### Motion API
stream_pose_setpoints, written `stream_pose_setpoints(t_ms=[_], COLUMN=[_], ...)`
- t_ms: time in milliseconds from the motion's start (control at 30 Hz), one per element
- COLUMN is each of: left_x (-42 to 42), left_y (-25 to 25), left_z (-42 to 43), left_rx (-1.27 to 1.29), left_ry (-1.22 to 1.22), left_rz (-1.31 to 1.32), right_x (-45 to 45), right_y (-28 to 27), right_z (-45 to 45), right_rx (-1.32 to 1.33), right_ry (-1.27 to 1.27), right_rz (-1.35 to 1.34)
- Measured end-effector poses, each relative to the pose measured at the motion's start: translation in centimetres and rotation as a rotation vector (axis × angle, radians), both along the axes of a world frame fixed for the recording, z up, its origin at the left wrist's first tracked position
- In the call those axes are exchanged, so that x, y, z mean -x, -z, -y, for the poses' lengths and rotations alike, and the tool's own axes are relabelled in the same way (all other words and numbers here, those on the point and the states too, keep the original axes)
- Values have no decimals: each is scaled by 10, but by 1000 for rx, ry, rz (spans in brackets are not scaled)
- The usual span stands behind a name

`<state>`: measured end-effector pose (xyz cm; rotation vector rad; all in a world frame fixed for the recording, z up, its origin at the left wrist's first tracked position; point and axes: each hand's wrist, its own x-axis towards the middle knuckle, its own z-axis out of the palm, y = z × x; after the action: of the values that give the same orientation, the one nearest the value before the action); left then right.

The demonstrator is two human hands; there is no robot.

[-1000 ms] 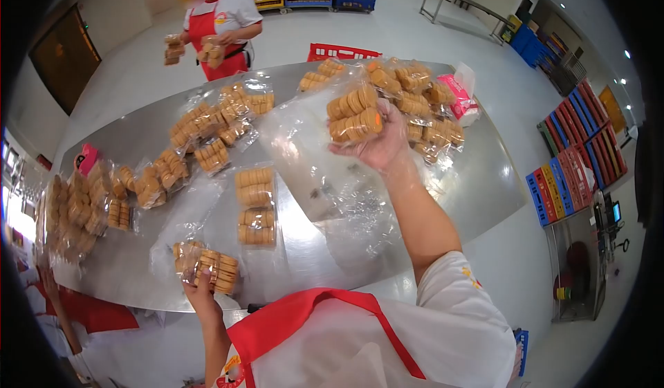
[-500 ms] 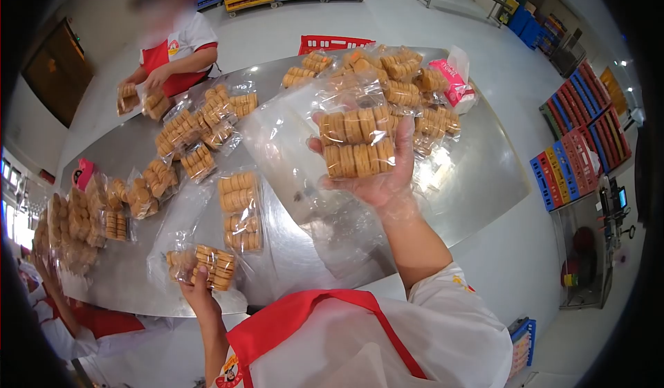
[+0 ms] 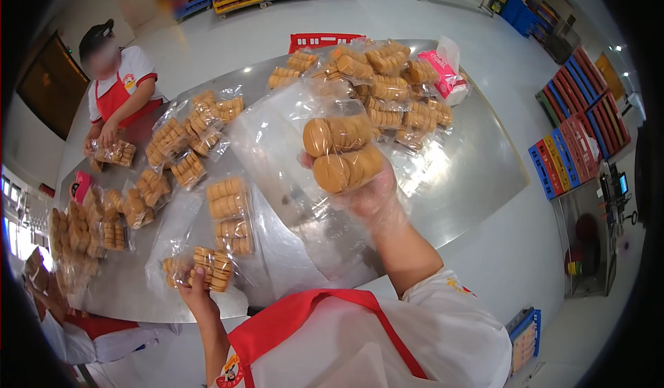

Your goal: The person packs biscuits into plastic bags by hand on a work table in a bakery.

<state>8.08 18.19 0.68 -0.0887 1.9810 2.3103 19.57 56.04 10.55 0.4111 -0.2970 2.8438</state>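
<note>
Raised above the metal table (image 3: 477,180), my right hand (image 3: 377,198) grips a clear bag of cookies (image 3: 346,139) from below, its round cookie faces turned toward me. At the table's near edge, my left hand (image 3: 199,292) has its thumb over another bag of stacked cookies (image 3: 213,269). Just beyond that hand, a larger cookie pack (image 3: 230,215) lies on clear plastic sheeting (image 3: 266,153). A heap of bagged cookies (image 3: 387,87) sits at the far side, and more bags (image 3: 169,139) are spread along the left.
A tissue pack (image 3: 446,73) stands beside the far heap. Across the table a co-worker (image 3: 124,90) handles a bag; another person's sleeve (image 3: 90,339) shows at lower left. A red crate (image 3: 321,41) is behind the table, with stacked crates (image 3: 581,125) at right.
My right hand has turned its bag so the round cookie faces show. My left hand stays nearly still. The co-worker has shifted left, lowering the bag toward the table.
</note>
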Motion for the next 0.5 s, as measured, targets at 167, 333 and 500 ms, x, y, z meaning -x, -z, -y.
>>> stream_pose_setpoints(t_ms=[167,333,500], left_x=[0,3,6], left_y=[-4,0,4], left_z=[-3,0,2], left_rx=[10,20,10], left_ry=[11,10,11], left_rz=[14,16,29], right_x=[-5,-2,4], right_y=[1,-4,0], right_z=[13,12,6], right_rx=[-536,10,79], right_ry=[555,171,51], right_rz=[256,112,7])
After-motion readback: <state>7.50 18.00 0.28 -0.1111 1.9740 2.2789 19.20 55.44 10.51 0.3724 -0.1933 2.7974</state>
